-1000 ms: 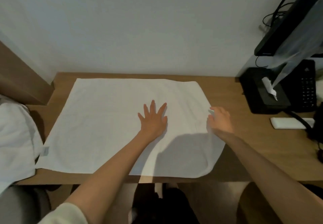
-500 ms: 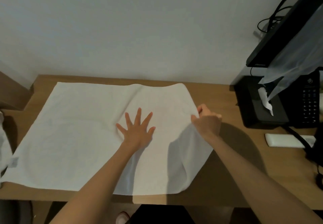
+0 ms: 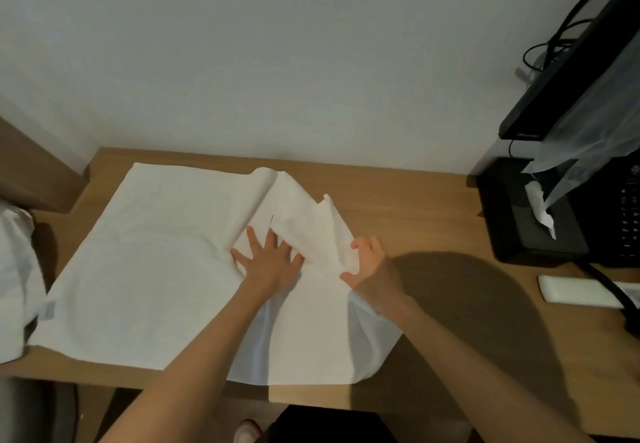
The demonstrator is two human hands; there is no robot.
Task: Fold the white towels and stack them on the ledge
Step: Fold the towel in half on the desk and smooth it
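Note:
A white towel lies spread over the wooden desk. My left hand presses flat on its middle, fingers spread. My right hand grips the towel's right edge and holds it lifted, so a flap of cloth stands up and leans leftward over my left fingers. The towel's near right corner hangs over the desk's front edge. More white cloth is piled at the far left, partly out of view.
A black tissue box with a tissue sticking out stands at the right, under a dark screen with clear plastic film. A black phone keypad and a white remote lie beyond it. A wall rises behind the desk.
My right hand has taken hold of the towel's right edge and lifted it up and leftward, raising a fold. My left hand stayed pressed on the towel. The camera view shifted.

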